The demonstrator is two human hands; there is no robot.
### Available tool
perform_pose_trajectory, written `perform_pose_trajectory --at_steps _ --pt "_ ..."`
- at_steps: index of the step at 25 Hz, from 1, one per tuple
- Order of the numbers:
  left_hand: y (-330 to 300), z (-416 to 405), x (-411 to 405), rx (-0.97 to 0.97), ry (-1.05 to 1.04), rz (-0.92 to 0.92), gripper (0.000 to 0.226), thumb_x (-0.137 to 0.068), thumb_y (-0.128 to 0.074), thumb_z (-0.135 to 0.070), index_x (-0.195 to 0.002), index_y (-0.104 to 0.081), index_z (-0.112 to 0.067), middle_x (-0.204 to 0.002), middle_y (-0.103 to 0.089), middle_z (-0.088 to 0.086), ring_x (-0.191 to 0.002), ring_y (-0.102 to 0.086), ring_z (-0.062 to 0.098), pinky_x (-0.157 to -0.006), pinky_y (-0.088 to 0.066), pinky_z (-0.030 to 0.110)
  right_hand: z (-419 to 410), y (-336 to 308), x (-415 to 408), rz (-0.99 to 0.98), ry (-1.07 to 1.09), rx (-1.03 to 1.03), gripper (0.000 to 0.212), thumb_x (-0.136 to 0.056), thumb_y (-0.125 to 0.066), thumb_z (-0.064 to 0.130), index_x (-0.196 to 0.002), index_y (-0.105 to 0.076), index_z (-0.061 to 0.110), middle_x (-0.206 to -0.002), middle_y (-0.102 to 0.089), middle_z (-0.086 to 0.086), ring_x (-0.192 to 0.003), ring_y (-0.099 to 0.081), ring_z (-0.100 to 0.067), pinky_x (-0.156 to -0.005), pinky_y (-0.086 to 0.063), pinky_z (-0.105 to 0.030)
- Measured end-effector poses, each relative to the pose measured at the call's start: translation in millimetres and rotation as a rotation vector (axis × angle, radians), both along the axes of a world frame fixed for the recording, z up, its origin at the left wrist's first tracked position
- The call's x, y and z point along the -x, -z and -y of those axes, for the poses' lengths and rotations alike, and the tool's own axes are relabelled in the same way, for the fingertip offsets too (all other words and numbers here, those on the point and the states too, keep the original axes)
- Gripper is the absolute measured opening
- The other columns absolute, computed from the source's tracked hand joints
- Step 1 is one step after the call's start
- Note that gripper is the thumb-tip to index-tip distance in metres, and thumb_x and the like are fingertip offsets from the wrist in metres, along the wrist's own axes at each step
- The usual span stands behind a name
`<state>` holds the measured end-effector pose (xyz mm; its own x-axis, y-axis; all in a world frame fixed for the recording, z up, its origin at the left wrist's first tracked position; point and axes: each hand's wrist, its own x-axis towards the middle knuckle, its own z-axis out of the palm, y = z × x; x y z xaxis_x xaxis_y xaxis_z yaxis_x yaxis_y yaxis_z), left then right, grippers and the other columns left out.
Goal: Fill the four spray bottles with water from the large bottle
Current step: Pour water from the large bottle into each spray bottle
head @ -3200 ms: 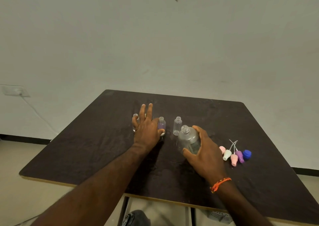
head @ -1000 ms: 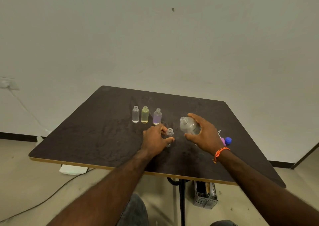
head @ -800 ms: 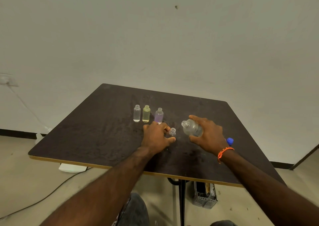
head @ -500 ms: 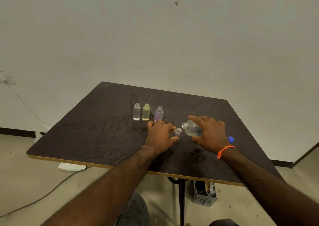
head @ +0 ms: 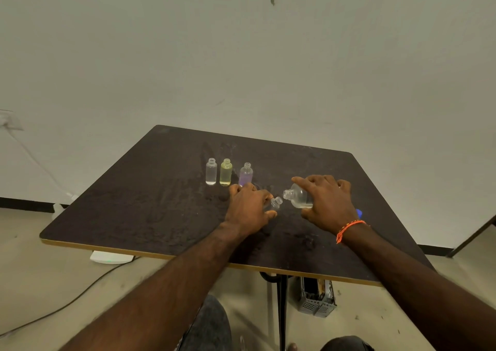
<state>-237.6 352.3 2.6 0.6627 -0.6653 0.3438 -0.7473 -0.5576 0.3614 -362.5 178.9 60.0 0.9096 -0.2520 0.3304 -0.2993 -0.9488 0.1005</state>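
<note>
Right hand [head: 326, 203] tips unlabelled large bottle [head: 299, 199] toward small bottle [head: 275, 204] — left hand [head: 248, 211] holds it.

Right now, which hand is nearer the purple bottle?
Left. The left hand sits just in front of the purple bottle; the right hand is farther right, holding the large bottle.

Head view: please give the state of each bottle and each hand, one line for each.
Clear small bottle: upright, uncapped.
Yellow small bottle: upright, uncapped.
Purple small bottle: upright, uncapped.
Fourth small bottle: uncapped, tilted, held by the left hand.
Large bottle: uncapped, tipped, mouth toward the fourth small bottle, gripped by the right hand.
Blue cap: mostly hidden.
</note>
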Motion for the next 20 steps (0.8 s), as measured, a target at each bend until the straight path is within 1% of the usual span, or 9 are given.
perform_pose_trajectory --at_steps 12,20 --pt "1.1 2.2 -2.1 -0.029 -0.005 0.011 0.049 -0.087 -0.074 -0.058 -0.129 -0.067 -0.033 -0.118 -0.068 -0.011 -0.123 -0.049 0.013 -0.106 -0.024 0.043 0.6 -2.7 -0.1 -0.020 0.004 0.066 0.079 -0.077 -0.075 0.045 -0.147 -0.039 0.042 -0.142 -0.052 0.004 -0.131 -0.044 -0.024 -0.102 -0.027 -0.048" --pt "1.6 2.6 -4.7 -0.039 0.003 0.019 0.049 -0.087 -0.074 -0.058 -0.128 -0.067 -0.033 -0.117 -0.069 -0.010 -0.123 -0.050 0.014 -0.105 -0.024 0.043 -0.1 -5.8 -3.4 -0.027 -0.003 0.118 0.078 -0.074 -0.075 0.043 -0.144 -0.042 0.042 -0.138 -0.054 0.004 -0.127 -0.046 -0.024 -0.098 -0.028 -0.048"
